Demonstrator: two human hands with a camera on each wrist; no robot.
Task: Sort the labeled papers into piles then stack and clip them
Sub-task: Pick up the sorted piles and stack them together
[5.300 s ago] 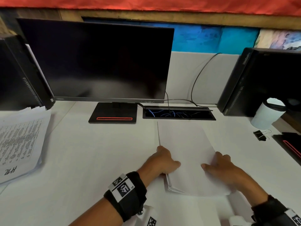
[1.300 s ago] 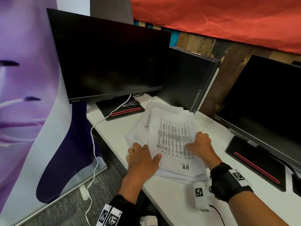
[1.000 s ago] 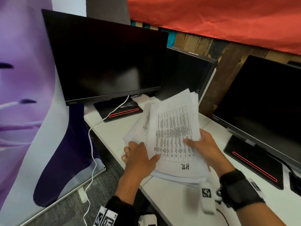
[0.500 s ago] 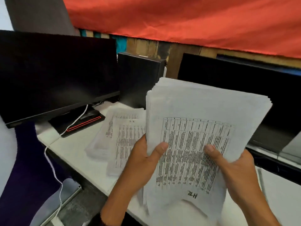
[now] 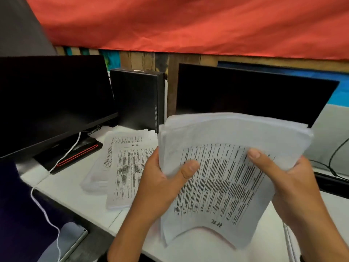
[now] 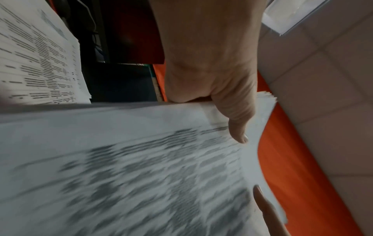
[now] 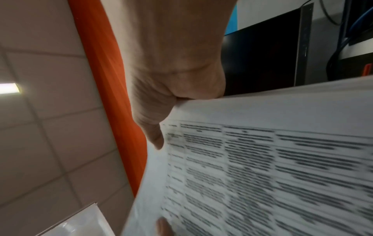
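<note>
A thick stack of printed papers (image 5: 222, 178) marked "HR" near its lower edge is held up above the white desk (image 5: 75, 195), bowed between both hands. My left hand (image 5: 164, 178) grips its left edge, thumb on the printed face. My right hand (image 5: 283, 174) grips the right edge, thumb on top. The left wrist view shows the same stack (image 6: 141, 167) under my left thumb (image 6: 238, 127); in the right wrist view it (image 7: 262, 167) lies under my right thumb. Two more printed piles (image 5: 124, 167), the top one labeled "HR", lie on the desk to the left.
Two dark monitors (image 5: 47, 103) (image 5: 245, 95) and a small black computer case (image 5: 137, 99) stand along the back. A white cable (image 5: 47, 195) runs off the desk's left edge. The edge of another paper pile (image 5: 288, 241) shows at the lower right.
Both hands have lifted the HR stack off the desk pile and carried it up and to the right. The view has swung right with it, and the remaining piles now lie to the left.
</note>
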